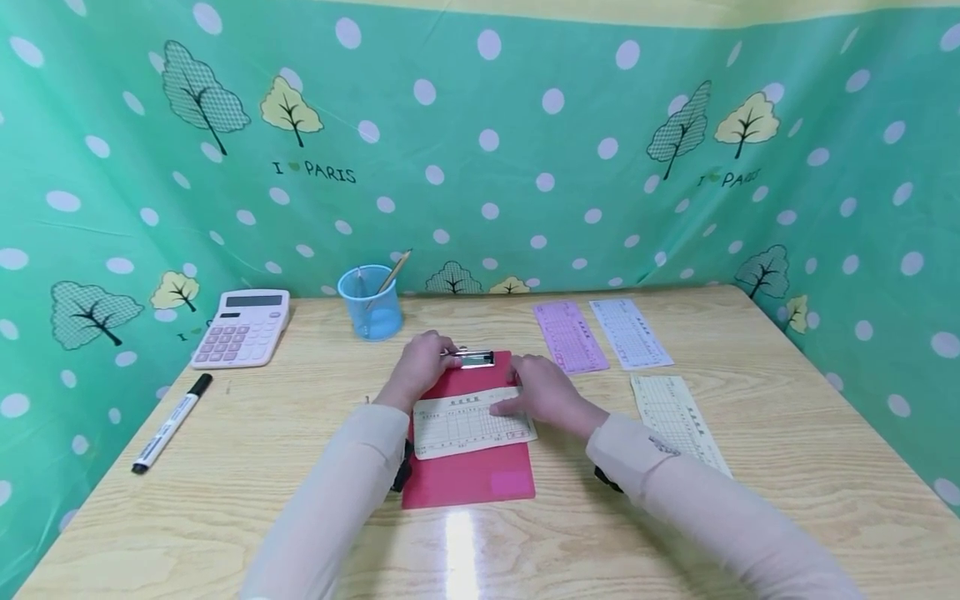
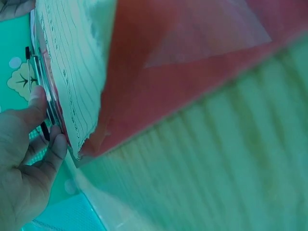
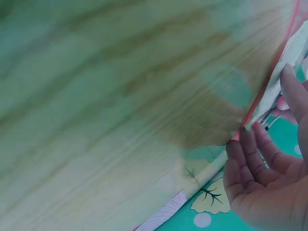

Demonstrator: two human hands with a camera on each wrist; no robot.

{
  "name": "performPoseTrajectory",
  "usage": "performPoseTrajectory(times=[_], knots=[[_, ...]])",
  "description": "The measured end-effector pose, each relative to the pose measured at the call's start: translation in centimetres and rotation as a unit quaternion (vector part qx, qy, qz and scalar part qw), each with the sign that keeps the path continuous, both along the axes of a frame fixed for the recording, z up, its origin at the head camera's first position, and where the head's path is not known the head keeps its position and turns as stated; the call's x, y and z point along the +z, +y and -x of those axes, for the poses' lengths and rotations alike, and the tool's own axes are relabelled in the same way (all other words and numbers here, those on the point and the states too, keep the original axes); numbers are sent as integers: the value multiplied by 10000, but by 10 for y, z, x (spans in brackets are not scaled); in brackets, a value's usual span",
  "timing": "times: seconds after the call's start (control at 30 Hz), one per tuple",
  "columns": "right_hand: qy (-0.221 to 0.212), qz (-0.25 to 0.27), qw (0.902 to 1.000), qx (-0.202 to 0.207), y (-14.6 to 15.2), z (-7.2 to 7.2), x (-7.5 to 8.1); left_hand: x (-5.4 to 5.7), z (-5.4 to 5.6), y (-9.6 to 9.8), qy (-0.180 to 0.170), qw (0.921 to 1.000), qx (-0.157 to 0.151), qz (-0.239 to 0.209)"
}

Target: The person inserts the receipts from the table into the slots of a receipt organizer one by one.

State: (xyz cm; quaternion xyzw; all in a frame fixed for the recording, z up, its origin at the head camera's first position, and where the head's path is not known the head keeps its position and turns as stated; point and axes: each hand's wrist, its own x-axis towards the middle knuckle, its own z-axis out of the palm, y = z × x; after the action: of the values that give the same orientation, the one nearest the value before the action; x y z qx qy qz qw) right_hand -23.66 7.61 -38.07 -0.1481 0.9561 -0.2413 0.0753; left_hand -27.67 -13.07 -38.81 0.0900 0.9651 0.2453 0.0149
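Note:
A red clipboard lies on the table with a cream printed form across its upper half. At the board's top edge, my left hand pinches the metal clip; the left wrist view shows thumb and fingers on either side of the clip. My right hand is at the upper right of the board, its thumb on the form's face. In the right wrist view its other fingers are bent at the edge of the board and form, which they partly hide.
Purple, pale blue and cream printed slips lie to the right. A blue mesh pen cup with a pencil stands behind the left hand. A pink calculator and a marker lie at the left.

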Motion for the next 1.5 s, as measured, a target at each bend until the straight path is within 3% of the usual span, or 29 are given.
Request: performPoseTrajectory(times=[0.2,0.5,0.73,1.03,1.5], knots=[[31,37,10000,46,-1,6,-3,6,4,-2,-259,9996,-56,50],[242,-249,9993,-110,-6,17,-6,10,11,-7,-261,9986,-370,273],[312,-463,9982,-199,-9,23,-5,12,13,-8,-468,9982,-346,106],[495,-639,9964,-267,-14,32,-6,15,17,-11,-468,9971,-598,81],[443,-720,9957,-369,-17,43,-6,19,16,-11,-619,9966,-544,68]])
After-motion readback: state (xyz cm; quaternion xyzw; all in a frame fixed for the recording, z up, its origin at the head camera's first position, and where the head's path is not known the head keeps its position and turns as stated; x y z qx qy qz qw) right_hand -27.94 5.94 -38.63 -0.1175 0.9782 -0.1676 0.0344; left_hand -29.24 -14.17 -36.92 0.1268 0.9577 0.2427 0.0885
